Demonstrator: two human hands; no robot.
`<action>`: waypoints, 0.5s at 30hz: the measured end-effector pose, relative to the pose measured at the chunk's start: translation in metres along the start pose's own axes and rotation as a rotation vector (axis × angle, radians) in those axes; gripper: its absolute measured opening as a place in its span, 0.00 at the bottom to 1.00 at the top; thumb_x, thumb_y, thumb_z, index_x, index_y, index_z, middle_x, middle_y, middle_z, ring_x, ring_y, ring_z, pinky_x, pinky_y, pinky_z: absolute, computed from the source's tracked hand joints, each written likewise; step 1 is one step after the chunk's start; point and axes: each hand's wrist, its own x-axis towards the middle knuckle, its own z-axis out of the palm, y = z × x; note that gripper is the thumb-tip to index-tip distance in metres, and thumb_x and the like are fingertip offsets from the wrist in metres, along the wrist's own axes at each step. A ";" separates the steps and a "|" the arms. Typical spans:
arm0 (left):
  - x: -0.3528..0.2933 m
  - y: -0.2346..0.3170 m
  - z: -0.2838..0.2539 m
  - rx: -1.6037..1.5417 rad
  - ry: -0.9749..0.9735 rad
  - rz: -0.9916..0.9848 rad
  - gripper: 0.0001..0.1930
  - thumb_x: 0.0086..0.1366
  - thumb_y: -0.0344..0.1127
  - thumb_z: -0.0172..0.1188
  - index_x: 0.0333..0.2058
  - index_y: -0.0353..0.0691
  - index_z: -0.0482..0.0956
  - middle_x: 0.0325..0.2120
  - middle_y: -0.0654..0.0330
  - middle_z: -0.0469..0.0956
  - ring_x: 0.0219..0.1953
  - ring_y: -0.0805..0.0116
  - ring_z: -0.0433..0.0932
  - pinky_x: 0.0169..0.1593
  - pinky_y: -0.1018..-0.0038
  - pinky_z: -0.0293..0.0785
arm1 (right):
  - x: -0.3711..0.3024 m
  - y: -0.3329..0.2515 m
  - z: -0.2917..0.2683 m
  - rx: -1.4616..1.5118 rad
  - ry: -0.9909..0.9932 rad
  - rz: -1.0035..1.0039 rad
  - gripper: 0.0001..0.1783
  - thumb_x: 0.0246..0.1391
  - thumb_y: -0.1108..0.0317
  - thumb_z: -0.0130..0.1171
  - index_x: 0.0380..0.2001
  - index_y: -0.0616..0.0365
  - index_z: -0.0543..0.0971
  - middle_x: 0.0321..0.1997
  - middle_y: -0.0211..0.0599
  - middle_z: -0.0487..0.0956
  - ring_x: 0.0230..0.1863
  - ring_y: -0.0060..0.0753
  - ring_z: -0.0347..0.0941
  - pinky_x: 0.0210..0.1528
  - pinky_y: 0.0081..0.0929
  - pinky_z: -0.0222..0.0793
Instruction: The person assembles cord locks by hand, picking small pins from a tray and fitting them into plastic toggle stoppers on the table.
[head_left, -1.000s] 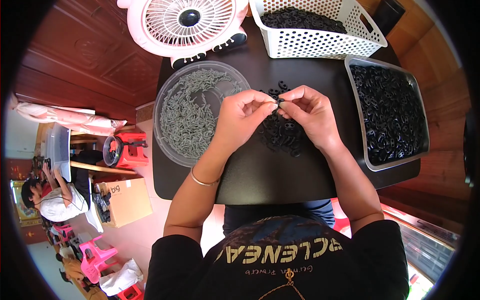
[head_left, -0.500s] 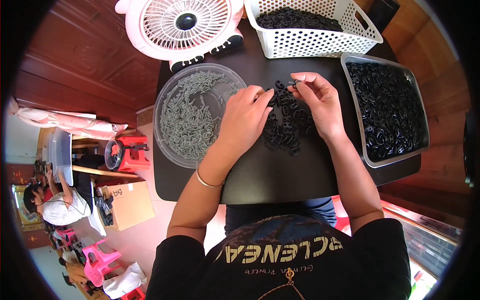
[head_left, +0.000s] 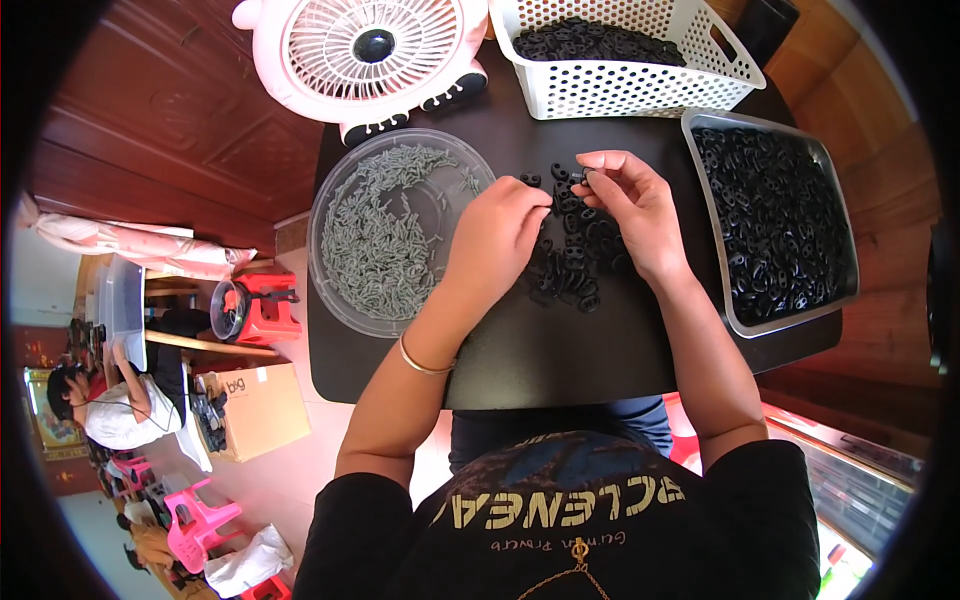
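My right hand [head_left: 640,210] pinches a small black plastic piece [head_left: 585,176] between thumb and fingertips, above the table. My left hand [head_left: 495,235] is just left of it, its thumb and forefinger pressed together; whatever they hold is too small to make out. Beneath and between both hands lies a loose pile of black plastic pieces [head_left: 573,255], several showing two round holes. By my left wrist stands a round clear tub [head_left: 318,255] holding many small grey spring-like parts [head_left: 370,255].
To the right, a metal tray [head_left: 735,318] is full of similar black pieces. A white perforated basket [head_left: 640,90] with more of them stands at the back, beside a pink fan [head_left: 375,45]. Off to the left are a cardboard box [head_left: 265,410], a red stool [head_left: 270,305] and a seated person [head_left: 125,410].
My left hand has shifted slightly right and down, its fingers drawn closer together. My right fingertips have moved a little left and down with the black piece.
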 end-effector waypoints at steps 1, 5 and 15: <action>0.000 0.003 -0.003 0.001 0.001 -0.001 0.05 0.53 0.25 0.56 0.31 0.35 0.76 0.26 0.61 0.73 0.26 0.67 0.74 0.32 0.77 0.70 | -0.001 -0.001 0.000 0.000 -0.002 0.000 0.09 0.54 0.76 0.48 0.39 0.64 0.74 0.36 0.31 0.74 0.35 0.21 0.72 0.40 0.17 0.68; -0.001 0.003 -0.014 -0.888 -0.011 -0.424 0.09 0.59 0.26 0.52 0.39 0.32 0.74 0.32 0.60 0.75 0.30 0.73 0.76 0.36 0.81 0.72 | -0.004 -0.003 0.003 -0.016 -0.042 -0.004 0.09 0.54 0.76 0.48 0.38 0.63 0.74 0.35 0.30 0.74 0.35 0.19 0.71 0.41 0.17 0.68; -0.003 0.006 -0.012 -1.265 0.011 -0.547 0.10 0.59 0.27 0.53 0.41 0.34 0.73 0.32 0.61 0.74 0.32 0.74 0.75 0.38 0.79 0.73 | -0.009 -0.003 0.008 0.034 -0.136 0.002 0.09 0.50 0.81 0.52 0.35 0.62 0.75 0.32 0.28 0.74 0.35 0.16 0.70 0.40 0.15 0.68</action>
